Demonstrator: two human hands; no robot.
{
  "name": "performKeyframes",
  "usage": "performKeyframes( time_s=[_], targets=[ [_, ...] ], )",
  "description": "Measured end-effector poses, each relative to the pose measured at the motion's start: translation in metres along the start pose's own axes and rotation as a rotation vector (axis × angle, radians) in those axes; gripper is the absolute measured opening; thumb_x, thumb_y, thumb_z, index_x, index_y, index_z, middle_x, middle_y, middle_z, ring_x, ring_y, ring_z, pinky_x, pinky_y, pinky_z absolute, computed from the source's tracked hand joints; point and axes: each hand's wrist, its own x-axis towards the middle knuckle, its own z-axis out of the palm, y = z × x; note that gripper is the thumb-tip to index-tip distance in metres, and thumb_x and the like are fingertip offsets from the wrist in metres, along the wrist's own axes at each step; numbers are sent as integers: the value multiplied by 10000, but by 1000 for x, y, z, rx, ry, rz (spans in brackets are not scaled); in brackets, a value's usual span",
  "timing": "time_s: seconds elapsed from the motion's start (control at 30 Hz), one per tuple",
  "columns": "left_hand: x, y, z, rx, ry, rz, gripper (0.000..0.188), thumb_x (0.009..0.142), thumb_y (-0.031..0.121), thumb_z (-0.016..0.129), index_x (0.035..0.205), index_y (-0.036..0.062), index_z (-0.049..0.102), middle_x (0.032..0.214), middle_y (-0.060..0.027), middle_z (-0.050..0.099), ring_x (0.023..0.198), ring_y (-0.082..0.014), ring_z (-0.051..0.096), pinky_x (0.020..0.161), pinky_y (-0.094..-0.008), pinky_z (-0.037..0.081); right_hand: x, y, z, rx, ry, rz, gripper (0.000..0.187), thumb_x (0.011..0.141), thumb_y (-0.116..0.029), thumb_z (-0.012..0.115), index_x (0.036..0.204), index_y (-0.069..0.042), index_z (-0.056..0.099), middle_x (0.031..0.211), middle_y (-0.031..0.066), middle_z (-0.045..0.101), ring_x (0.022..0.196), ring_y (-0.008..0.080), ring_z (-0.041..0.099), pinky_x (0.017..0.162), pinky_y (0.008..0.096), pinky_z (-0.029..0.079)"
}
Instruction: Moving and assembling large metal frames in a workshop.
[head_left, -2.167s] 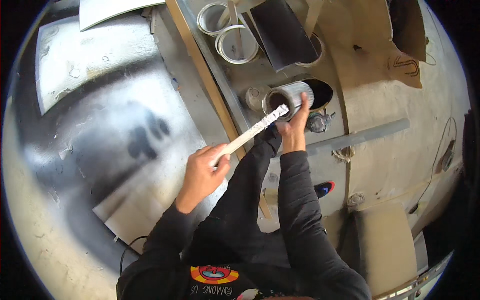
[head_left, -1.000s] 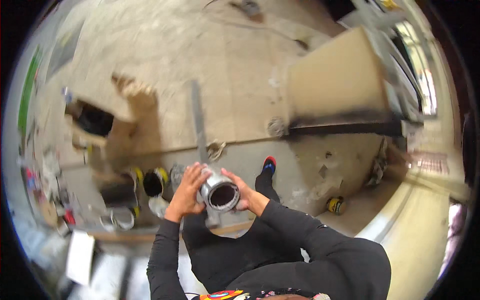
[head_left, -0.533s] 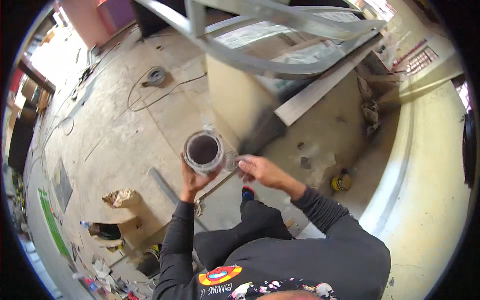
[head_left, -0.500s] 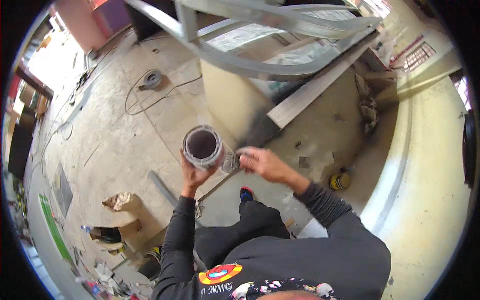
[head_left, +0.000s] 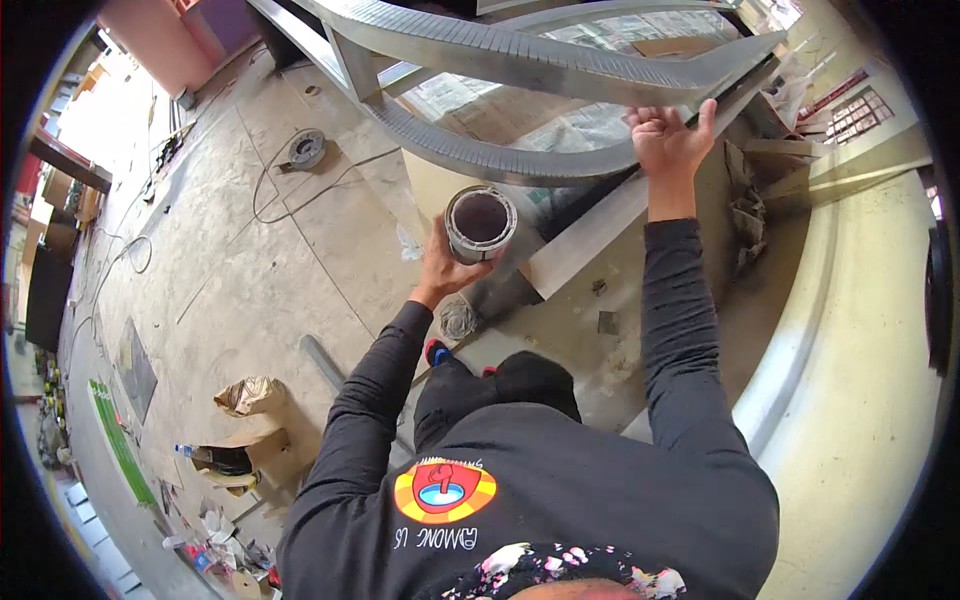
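A lidless, dark-mouthed can (head_left: 480,228) sits at upper center of the frame, cradled in a worker's left hand (head_left: 446,262), the fingers and thumb wrapped around its lower wall. The can is held near upright, its mouth pointing up toward the viewer; its short long axis runs mostly along the line of sight, with the outer wall showing just below the rim. The right hand (head_left: 668,140) is raised at upper right, fingers loosely curled, thumb standing apart, nothing visible in its hold; whether its fingertips touch the curved metal frame (head_left: 520,55) behind them cannot be told. The can lies to the lower left of the right hand, well apart from it, and below the metal frame's lower curved bar. The frame's long bars sweep from upper left to upper right, above printed sheets (head_left: 600,75). A plank (head_left: 590,243) slants to the can's right. Farther out, a round grey reel (head_left: 305,150) lies on the floor (head_left: 250,270) at upper left, with a cardboard box (head_left: 268,446) at lower left.
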Motion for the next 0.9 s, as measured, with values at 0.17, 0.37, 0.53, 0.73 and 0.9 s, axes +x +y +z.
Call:
performKeyframes(
  time_s=[0.17,0.37,0.53,0.73,0.9],
  targets=[
    [9,51,7,-93,100,-62,766,671,311,811,1261,30,411,1225,-122,548,1129,-262,541,995,-368,397,38,25,20,177,-253,-244,776,711,-628,652,1187,-33,505,1045,178,572,986,334,536,951,473,415],
    [14,61,17,-418,49,-229,779,681,256,812,1303,47,391,1281,-120,527,1192,-249,518,1053,-373,364,34,12,32,432,-433,5,667,665,-566,710,1021,-34,525,996,136,569,977,291,542,964,477,410],
    [14,52,3,202,147,-72,934,585,308,866,1329,26,379,1233,-158,559,1133,-294,561,987,-407,421,27,17,41,483,-512,110,719,674,-551,684,1039,51,537,1009,162,570,1028,310,529,985,516,386],
    [12,45,15,308,220,-90,852,595,302,841,1287,46,415,1225,-159,544,1131,-317,551,977,-425,422,23,7,55,540,-447,191,693,665,-556,726,1043,-17,511,1003,130,567,1029,303,534,1000,499,379],
    [15,47,28,340,344,-105,861,573,290,860,1259,38,404,1233,-161,535,1139,-298,546,971,-405,426,23,2,60,412,-388,79,758,665,-581,713,1092,7,498,1052,132,559,1031,300,541,993,526,384]
  ],
)
